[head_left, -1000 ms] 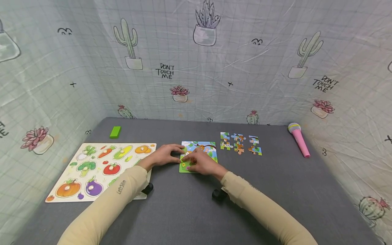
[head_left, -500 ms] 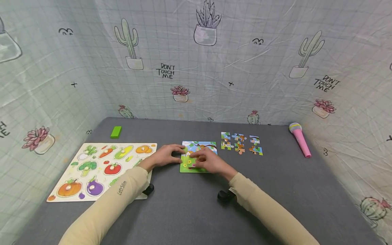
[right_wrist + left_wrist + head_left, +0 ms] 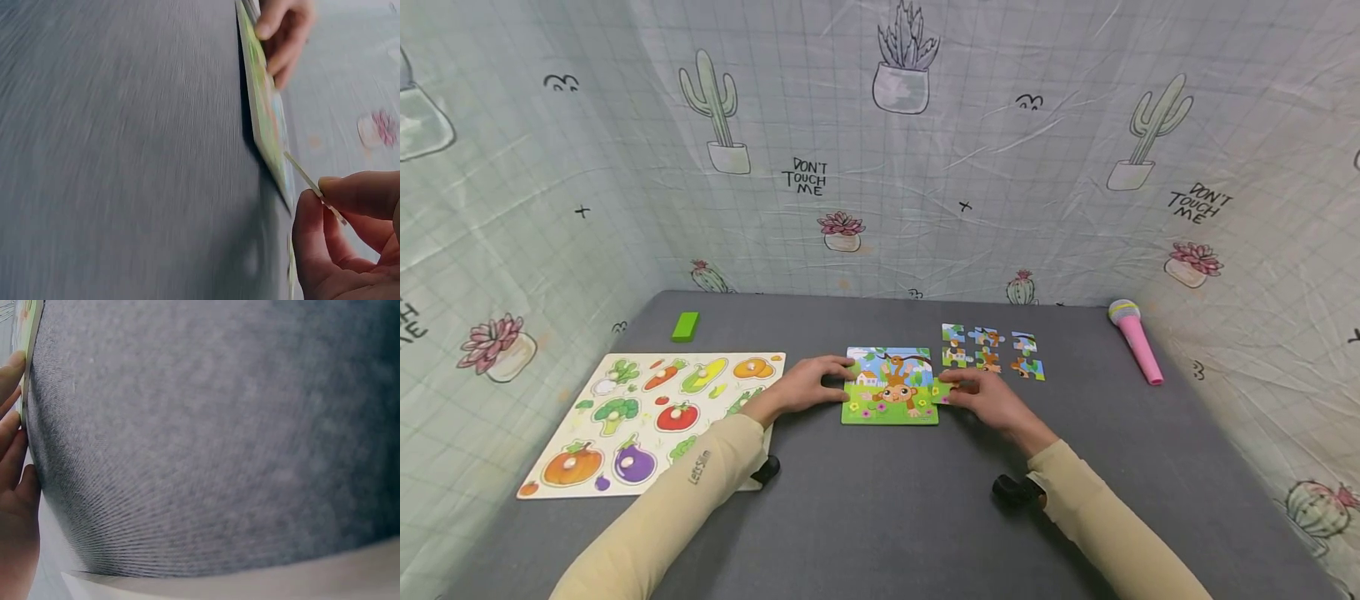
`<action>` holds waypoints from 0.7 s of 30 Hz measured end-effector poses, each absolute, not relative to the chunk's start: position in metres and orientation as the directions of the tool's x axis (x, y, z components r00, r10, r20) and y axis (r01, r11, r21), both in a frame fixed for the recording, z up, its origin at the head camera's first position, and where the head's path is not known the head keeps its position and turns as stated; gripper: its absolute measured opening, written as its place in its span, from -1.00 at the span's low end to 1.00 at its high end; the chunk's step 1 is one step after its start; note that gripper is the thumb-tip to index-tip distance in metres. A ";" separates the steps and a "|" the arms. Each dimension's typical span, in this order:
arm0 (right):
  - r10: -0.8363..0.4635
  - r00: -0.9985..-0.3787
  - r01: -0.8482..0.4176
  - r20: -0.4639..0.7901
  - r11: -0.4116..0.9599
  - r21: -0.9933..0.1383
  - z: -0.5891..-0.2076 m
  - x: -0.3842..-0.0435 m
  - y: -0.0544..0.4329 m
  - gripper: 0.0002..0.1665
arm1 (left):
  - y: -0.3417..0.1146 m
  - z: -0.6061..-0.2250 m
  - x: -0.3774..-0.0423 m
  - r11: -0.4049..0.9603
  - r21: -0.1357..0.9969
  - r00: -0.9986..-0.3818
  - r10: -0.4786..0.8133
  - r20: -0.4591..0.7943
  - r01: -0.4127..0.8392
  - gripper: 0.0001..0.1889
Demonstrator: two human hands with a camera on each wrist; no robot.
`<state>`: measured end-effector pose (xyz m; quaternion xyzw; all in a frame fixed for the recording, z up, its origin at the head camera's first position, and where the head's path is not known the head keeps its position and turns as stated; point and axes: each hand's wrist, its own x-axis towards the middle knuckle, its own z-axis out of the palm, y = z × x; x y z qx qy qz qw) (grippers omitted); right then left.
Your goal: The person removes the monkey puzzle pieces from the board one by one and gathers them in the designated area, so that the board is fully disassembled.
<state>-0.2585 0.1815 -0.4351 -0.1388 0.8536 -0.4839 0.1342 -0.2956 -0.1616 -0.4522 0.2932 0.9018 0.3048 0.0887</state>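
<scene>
A monkey-picture puzzle board [image 3: 891, 417] lies on the dark grey table in front of me. My left hand [image 3: 807, 382] rests against its left edge, thumb and fingertips touching the rim; the left wrist view catches those fingers [image 3: 11, 456] at its border. Just off the board's right edge, my right hand [image 3: 996, 403] pinches a green jigsaw piece [image 3: 941, 391] between thumb and fingers. Seen from the right wrist, that piece [image 3: 304, 171] is tilted and raised above the table.
Several loose jigsaw pieces [image 3: 955, 357] lie in two rows behind my right hand. A vegetable peg board [image 3: 651, 458] is on the left, partly under my left forearm. There is a green block [image 3: 685, 327] at the back left and a pink microphone [image 3: 1137, 343] at the right.
My right hand has moved right from over the board to beside its right edge, with the jigsaw piece pinched in it. The monkey picture is uncovered. My left hand stays at the left edge.
</scene>
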 end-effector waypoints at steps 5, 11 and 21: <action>-0.332 -0.938 -0.091 -0.104 0.521 -0.848 -0.436 -0.258 0.202 -0.56 | -0.161 -0.452 -0.296 0.642 0.599 -0.811 0.584 0.021 0.478 -0.61; -0.326 -0.942 -0.110 -0.085 0.536 -0.837 -0.440 -0.258 0.212 -0.55 | -0.161 -0.451 -0.296 0.643 0.601 -0.810 0.586 0.014 0.475 -0.61; -0.322 -0.943 -0.109 -0.090 0.551 -0.827 -0.444 -0.272 0.209 -0.56 | -0.160 -0.449 -0.294 0.652 0.595 -0.812 0.584 0.000 0.469 -0.62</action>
